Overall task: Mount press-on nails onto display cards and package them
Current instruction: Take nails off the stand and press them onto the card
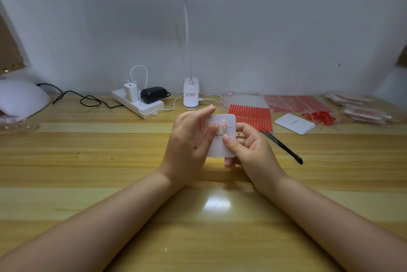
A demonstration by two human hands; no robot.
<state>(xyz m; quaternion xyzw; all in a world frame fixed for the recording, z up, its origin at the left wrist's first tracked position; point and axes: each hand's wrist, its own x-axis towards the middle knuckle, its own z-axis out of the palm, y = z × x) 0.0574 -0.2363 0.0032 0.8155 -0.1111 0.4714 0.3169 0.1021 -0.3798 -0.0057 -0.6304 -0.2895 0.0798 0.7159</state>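
1. At the middle of the wooden table (88,161), the right hand (248,148) holds a white display card (226,137) with rounded corners, thumb curled onto its printed face and fingers behind it.
2. Left hand (187,146) lies against the card's left edge with fingers straight, the fingertips (210,110) reaching past its top; whether they press the nails I cannot tell.
3. Small glossy pink press-on nails (217,125) sit in a row near the card's top.
4. Black tweezers (284,146) lie slanted just right of the right hand.
5. Beyond the card lies a sheet of red adhesive strips (253,113); further right, a stack of blank white cards (295,123), loose red tabs (319,116) and clear bags (363,111).
6. Along the rear edge stand a clip lamp (191,95), a white power strip (141,104) and a domed white nail lamp (19,100).
7. Glossy striped planks lie bare before the forearms.
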